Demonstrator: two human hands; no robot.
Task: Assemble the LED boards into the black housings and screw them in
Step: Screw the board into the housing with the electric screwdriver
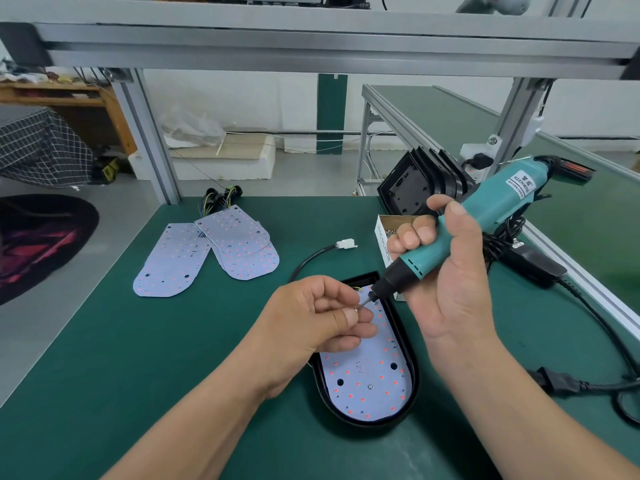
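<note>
head view, looking down on a green counter [121, 375]. the left hand [322, 313] covers the upper left part of the led board [367, 386], so the board's top edge is mostly hidden. only a scrap of yellow wire shows beside the fingers. the screw [356, 309] is tiny and half buried between thumb and fingertips, no more than a small metallic glint. the thin bit [364, 301] reaches it, but whether it sits in the screw's head cannot be told. the box of screws [384, 237] is largely behind the right hand [446, 268] and its side print is cut short. the stack of black housings [415, 181] stands on edge behind the tool, its right part hidden. the power cord [609, 337] runs off the right edge of the frame.

the left hand's fingers are curled close together, with thumb and forefinger pinching the screw just above the upper part of the board. the right hand is wrapped round the teal electric screwdriver [485, 216], thumb raised along its body. the tool is tilted, with its tip pointing down and left to the screw.

the led board lies flat inside the black housing [410, 358], which rests on the counter between the two forearms with its rounded end toward the person. one screw head already shows low on the board. a black cable curves from the housing's far end to a white connector [347, 243]. the spare led boards [207, 254] lie fanned on the counter, well apart to the left, with a wire bundle [221, 197] at their far end.
</note>
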